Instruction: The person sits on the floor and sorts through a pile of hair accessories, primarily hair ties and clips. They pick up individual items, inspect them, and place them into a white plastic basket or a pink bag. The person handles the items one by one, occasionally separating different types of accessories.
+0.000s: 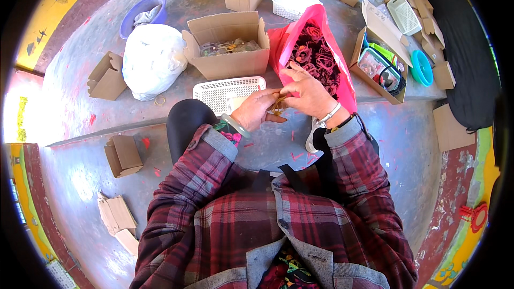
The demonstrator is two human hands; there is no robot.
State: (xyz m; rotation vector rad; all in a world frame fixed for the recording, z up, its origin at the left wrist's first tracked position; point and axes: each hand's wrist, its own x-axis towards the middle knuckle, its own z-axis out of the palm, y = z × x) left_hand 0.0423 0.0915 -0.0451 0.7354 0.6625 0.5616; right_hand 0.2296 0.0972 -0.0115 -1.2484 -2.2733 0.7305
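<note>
Between my two hands is a thin golden-yellow looped piece (278, 106), perhaps cord; its details are too small to tell. My left hand (255, 111) pinches it from the left, fingers bent and a pale bangle at the wrist. My right hand (309, 94) meets it from the upper right, thumb and forefinger closed at its top. Just beyond my left hand lies a white perforated basket (206, 91), partly covered by that hand. A pink bag (344, 83) stands open behind my right hand, full of dark red and pink coiled bundles (314, 51).
Behind the basket stands an open cardboard box (230, 68) of small clear packets. A stuffed white plastic bag (153, 63) and purple basin (127, 24) are at left. At right are a box of goods (365, 76), a teal basket (422, 68) and several cartons. A step edge crosses the floor.
</note>
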